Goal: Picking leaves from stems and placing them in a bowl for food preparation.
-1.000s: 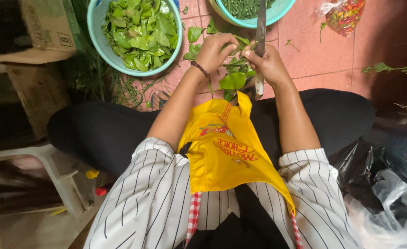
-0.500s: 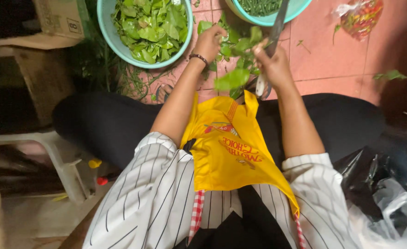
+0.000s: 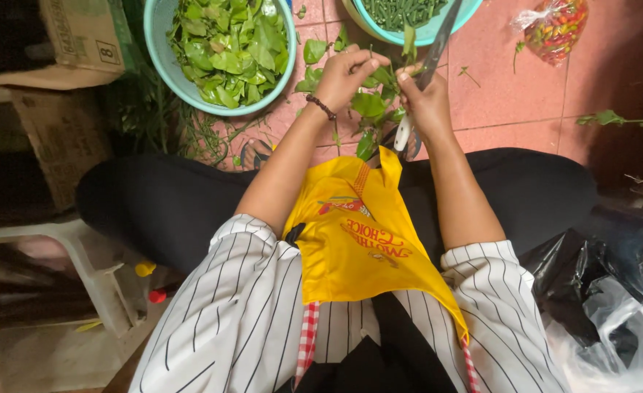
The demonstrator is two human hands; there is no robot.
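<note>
floor: pink tiles [image 3: 496, 94] | on it: leaf basin [image 3: 163, 65]; bean basin [image 3: 379, 33]; chilli bag [image 3: 554, 29]; cardboard boxes [image 3: 81, 33]

Both hands are meeting above the floor tiles [image 3: 510, 102], ahead of the knees: the left hand [image 3: 347, 73] is pinching a leafy sprig [image 3: 368, 105], and the right hand [image 3: 427, 102], touching the sprig's right side, is gripping a knife [image 3: 438, 40]. A basin of leaves [image 3: 223, 44] is sitting to the left, a second basin [image 3: 409, 14] just beyond the hands, a bag of chillies [image 3: 554, 29] far right.
</note>
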